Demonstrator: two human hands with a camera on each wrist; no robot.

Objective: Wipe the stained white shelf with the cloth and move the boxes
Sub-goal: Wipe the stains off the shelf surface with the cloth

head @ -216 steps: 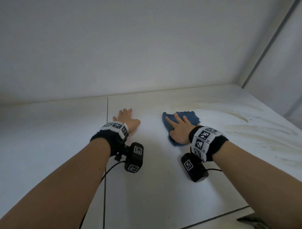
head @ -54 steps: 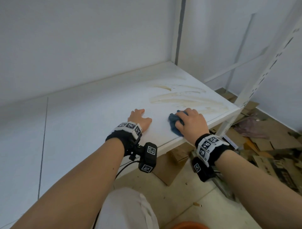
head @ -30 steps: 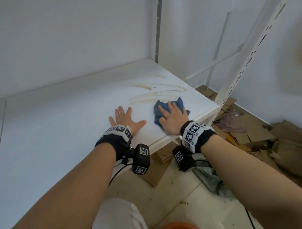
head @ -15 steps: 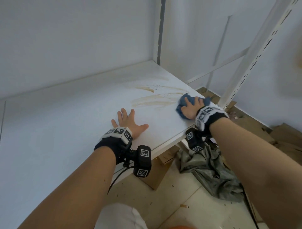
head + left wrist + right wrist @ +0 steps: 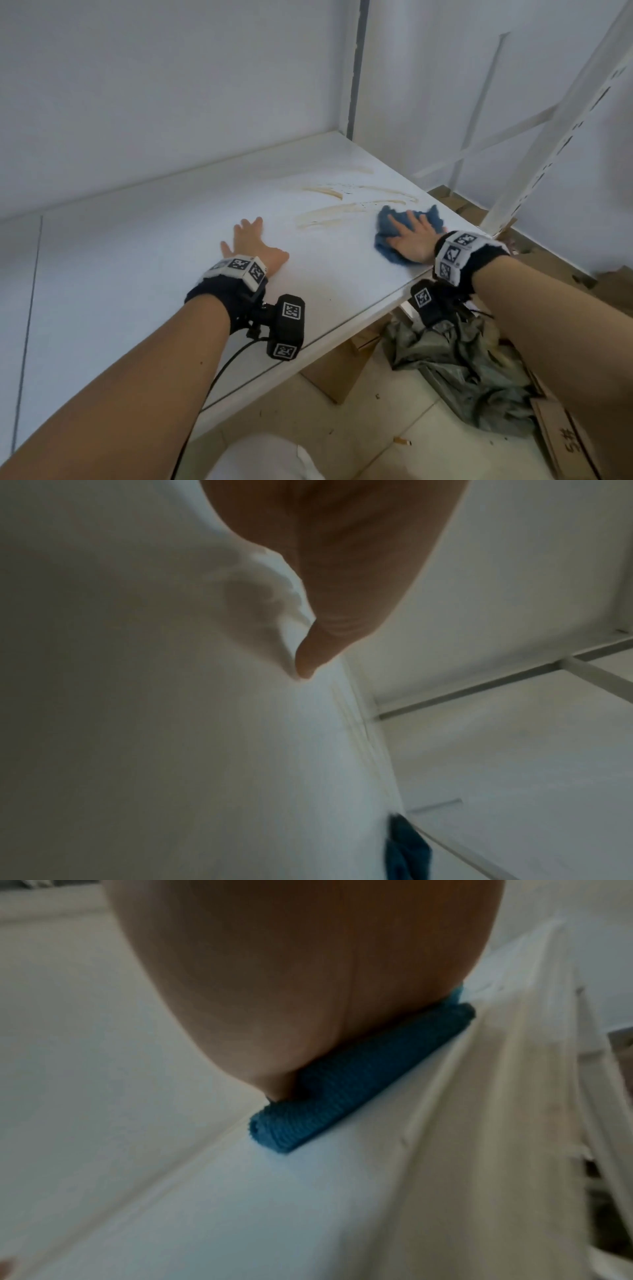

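Wiping in progress, seen from the head camera. The right hand (image 5: pixel 412 241) is lying flat on the blue cloth (image 5: pixel 394 236), right of centre in the frame, its grip spread and the fingers pressing the fabric onto the white shelf (image 5: pixel 154 274) close to its front right corner. The left hand (image 5: pixel 251 241) is resting at the centre of the frame, palm down, fingers spread and holding nothing, apparently bracing. The brown stains (image 5: pixel 329 209) are streaking the board just above and left of the cloth, well inside the rear wall.

Handling, as a judgement: the cloth is looking soft, light and ribbed, and in the right wrist view its near edge (image 5: pixel 342 1085) is rolling up under the palm; it is probably best taken under a flat palm rather than pinched, so that it is not bunching further.

Surroundings: a perforated white upright (image 5: pixel 548 137) is standing just beyond the cloth, at the upper right, and may be limiting strokes that way. Below the shelf edge, at the lower right, a cardboard box (image 5: pixel 337 373), a crumpled grey-green sheet (image 5: pixel 455 370) and flattened cardboard (image 5: pixel 565 442) are lying on the tiled floor.
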